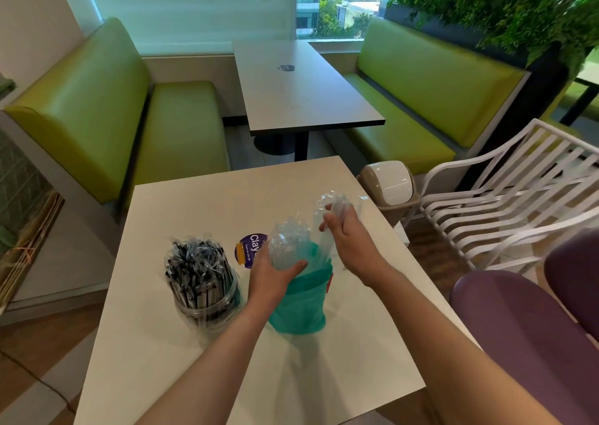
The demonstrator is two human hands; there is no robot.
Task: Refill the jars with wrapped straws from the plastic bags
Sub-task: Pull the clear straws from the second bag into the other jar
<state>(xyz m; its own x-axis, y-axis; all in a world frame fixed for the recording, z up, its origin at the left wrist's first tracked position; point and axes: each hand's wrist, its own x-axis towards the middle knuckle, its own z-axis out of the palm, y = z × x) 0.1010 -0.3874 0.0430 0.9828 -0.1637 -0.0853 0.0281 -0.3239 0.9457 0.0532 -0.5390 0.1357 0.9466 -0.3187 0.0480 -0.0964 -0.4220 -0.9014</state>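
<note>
Café or fast-food dining area. Green padded booth benches (107, 116) flank a fixed pedestal table (301, 90); a white table (227, 197) carries a purple "Clean as you go" sticker (248, 249) and a jar of wrapped straws (202, 278). A swing-lid bin (387, 184) stands at its far right corner. City view through window.

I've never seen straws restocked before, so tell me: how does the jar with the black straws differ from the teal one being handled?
The clear jar is see-through and crammed with wrapped black straws; the teal jar is opaque, with clear wrapped straws poking out. The clear jar stands untouched, while the left hand grips the straws at the teal jar's mouth and the right hand holds more straws above. Both stand upright on the white table.
</note>
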